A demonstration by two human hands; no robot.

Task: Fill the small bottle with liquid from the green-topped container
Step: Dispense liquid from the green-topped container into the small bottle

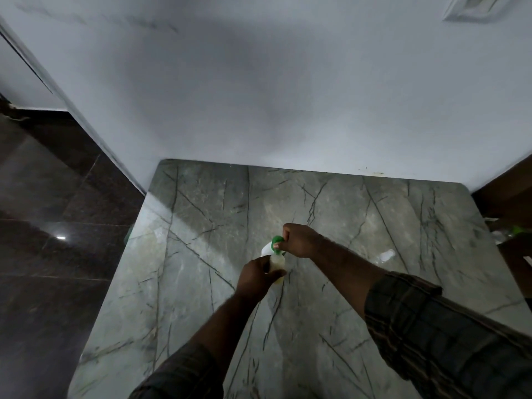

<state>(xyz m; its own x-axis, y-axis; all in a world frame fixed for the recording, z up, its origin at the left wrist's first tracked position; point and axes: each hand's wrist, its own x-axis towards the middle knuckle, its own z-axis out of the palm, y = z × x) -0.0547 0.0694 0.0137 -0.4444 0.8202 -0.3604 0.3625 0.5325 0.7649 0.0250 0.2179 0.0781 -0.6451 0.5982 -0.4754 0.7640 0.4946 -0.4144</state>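
Observation:
A small translucent bottle [277, 266] with pale yellowish liquid stands on the green marble table [374, 226], and my left hand [256, 279] is wrapped around its side. Just above and behind it my right hand [299, 240] is closed on the green top [277, 241] of a white container [266, 249], which is tilted over the bottle's mouth. Both hands hide most of the two vessels. Whether liquid is flowing cannot be made out.
The table backs onto a white wall [259, 96]. Dark glossy floor tiles [57, 226] lie to the left. A small clear piece [386, 255] rests on the table right of my hands. Clutter with a green bit [518, 231] sits past the right edge.

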